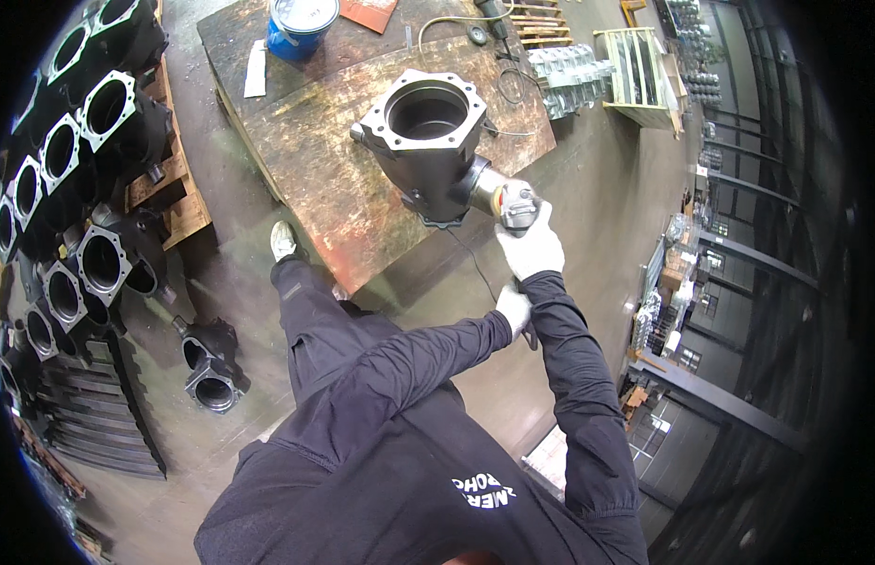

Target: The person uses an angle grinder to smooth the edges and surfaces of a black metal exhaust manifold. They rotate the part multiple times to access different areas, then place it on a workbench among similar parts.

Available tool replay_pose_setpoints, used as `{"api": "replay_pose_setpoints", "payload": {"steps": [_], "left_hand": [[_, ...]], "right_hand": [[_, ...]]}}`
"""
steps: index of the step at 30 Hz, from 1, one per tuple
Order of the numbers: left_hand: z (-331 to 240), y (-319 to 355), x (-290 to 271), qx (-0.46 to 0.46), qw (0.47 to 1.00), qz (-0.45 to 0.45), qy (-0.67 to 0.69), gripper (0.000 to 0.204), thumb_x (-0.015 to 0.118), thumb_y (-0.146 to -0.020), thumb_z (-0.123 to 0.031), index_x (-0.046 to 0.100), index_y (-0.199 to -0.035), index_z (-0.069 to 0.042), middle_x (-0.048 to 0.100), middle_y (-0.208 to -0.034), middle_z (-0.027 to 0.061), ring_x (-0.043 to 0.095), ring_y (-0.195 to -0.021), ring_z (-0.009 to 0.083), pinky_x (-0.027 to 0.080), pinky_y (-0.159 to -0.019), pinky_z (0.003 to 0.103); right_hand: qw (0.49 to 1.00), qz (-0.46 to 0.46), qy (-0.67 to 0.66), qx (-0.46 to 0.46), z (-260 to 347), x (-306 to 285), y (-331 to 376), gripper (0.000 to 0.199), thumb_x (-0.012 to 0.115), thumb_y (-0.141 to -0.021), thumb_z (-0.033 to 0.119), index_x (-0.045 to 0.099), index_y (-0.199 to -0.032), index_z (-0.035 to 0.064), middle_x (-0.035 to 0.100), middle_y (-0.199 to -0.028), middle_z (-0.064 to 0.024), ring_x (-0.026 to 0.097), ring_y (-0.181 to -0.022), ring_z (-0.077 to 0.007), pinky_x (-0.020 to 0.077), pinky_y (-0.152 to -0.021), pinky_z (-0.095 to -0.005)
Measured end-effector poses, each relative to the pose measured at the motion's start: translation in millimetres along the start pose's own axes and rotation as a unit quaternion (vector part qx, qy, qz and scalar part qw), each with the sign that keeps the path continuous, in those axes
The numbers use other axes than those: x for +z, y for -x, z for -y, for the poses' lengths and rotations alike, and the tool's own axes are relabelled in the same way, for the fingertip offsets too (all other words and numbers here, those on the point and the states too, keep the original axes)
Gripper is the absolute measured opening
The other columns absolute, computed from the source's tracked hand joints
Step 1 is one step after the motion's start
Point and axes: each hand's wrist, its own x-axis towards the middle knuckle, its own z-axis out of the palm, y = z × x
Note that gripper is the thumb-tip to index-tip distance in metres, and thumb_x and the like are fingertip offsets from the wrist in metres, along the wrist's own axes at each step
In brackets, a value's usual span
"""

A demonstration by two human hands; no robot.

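Black housing (435, 141) on rusty workbench (343, 198)

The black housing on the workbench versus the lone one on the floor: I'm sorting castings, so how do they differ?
The black housing on the workbench stands upright, round bore facing up; the lone housing on the floor lies tipped. The right hand holds a grinder against the bench one; nothing touches the floor one. The left hand is tucked under the right forearm. Both are dark castings with bolt-hole flanges.
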Motion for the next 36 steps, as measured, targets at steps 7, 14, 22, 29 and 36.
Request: {"api": "replay_pose_setpoints", "payload": {"steps": [7,14,22,29,36], "left_hand": [[20.0,-37.4,-15.0,0.015,0.983,0.023,0.183,0.04,0.037,-0.1,-0.001,0.044,-0.139,0.0,0.061,-0.129,0.016,0.062,-0.11,0.0273,0.053,-0.094,0.038],[55.7,-60.3,-5.7,0.081,0.992,0.058,0.081,0.038,0.033,-0.102,-0.01,0.048,-0.137,-0.006,0.062,-0.127,0.0136,0.062,-0.109,0.0281,0.053,-0.094,0.039],[48.2,-62.0,7.6,0.085,0.957,0.085,0.265,0.046,0.03,-0.107,-0.034,0.058,-0.129,-0.004,0.067,-0.124,0.012,0.063,-0.11,0.0265,0.049,-0.1,0.039],[43.4,-68.4,-10.5,0.09,0.963,0.12,0.226,0.037,0.04,-0.106,-0.035,0.057,-0.125,-0.009,0.067,-0.113,0.0099,0.063,-0.101,0.0241,0.052,-0.092,0.038],[44.8,-48.8,-12.5,0.093,0.952,0.108,0.272,0.038,0.034,-0.108,-0.032,0.054,-0.131,-0.009,0.064,-0.123,0.0098,0.061,-0.111,0.0245,0.049,-0.099,0.038]], "right_hand": [[0.996,0.014,0.037,-0.085,-1.5,15.8,-3.2,0.08,0.074,-0.078,0.045,0.033,-0.139,0.0113,0.071,-0.098,-0.0239,0.069,-0.092,-0.0434,0.054,-0.081,-0.0492],[0.992,-0.032,0.047,-0.112,-30.0,12.7,9.2,0.08,0.072,-0.081,0.043,0.032,-0.142,0.0111,0.071,-0.096,-0.0234,0.07,-0.09,-0.0419,0.0546,-0.082,-0.0495],[0.982,-0.03,0.094,-0.164,-36.3,26.5,10.8,0.079,0.072,-0.081,0.044,0.033,-0.142,0.0115,0.071,-0.102,-0.0237,0.07,-0.094,-0.0413,0.0547,-0.084,-0.0488],[0.979,-0.041,0.088,-0.182,-18.6,33.2,15.7,0.08,0.072,-0.082,0.044,0.032,-0.143,0.0112,0.071,-0.1,-0.0234,0.07,-0.095,-0.0412,0.0549,-0.082,-0.0485],[0.983,-0.022,0.096,-0.153,-23.6,45.1,29.7,0.081,0.073,-0.078,0.039,0.033,-0.142,0.0107,0.071,-0.099,-0.0251,0.069,-0.095,-0.0438,0.0538,-0.084,-0.0495]]}}
